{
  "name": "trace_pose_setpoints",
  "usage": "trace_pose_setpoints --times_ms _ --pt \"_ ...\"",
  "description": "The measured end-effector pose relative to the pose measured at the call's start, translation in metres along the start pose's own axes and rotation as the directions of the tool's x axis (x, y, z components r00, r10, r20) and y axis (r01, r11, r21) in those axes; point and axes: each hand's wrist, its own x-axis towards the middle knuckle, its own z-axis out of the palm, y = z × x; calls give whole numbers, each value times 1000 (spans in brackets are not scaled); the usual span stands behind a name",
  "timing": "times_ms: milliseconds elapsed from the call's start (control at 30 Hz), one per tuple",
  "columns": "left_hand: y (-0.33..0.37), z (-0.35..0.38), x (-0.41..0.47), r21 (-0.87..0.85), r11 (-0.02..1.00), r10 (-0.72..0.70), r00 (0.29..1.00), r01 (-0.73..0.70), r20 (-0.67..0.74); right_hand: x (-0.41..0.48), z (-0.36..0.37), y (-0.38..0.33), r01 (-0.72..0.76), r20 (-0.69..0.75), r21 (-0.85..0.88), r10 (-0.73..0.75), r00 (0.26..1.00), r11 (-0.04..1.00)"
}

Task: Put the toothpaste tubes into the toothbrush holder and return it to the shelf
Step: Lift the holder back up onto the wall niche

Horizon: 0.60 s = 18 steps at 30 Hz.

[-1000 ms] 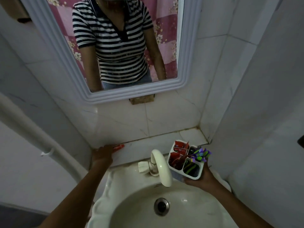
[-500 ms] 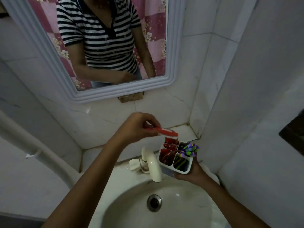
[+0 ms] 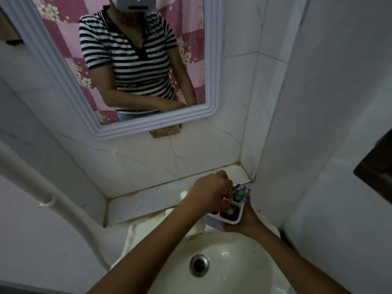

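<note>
My right hand (image 3: 244, 223) holds a white toothbrush holder (image 3: 234, 219) from below, above the back right of the sink. Green and purple toothbrush heads (image 3: 241, 193) stick up from its far compartment. My left hand (image 3: 212, 194) is closed directly over the holder's left compartments and covers most of them. Only a sliver of the red toothpaste tube (image 3: 225, 198) shows beside its fingers; the rest is hidden by the hand. The tiled shelf (image 3: 161, 200) runs behind the sink, under the mirror.
A white sink (image 3: 233, 266) with a metal drain (image 3: 199, 265) lies below the hands; the tap is mostly hidden behind my left forearm. A framed mirror (image 3: 135, 66) hangs above. A white pipe (image 3: 42, 187) runs down the left wall. Tiled walls close in on the right.
My left hand took a red tube from the shelf's left end, carried it right, and has come down onto the holder. The holder stayed in my right hand.
</note>
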Motion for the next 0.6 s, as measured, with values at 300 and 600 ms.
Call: trace_pose_setpoints --times_ms 300,600 --pt "-50 -35 -45 -375 847 -441 892 376 -103 -10 -20 -19 351 -117 -389 -423 898 852" --pt "16 -171 -57 -759 643 -175 945 -103 -277 -62 5 -235 736 -293 -152 -742 604 659"
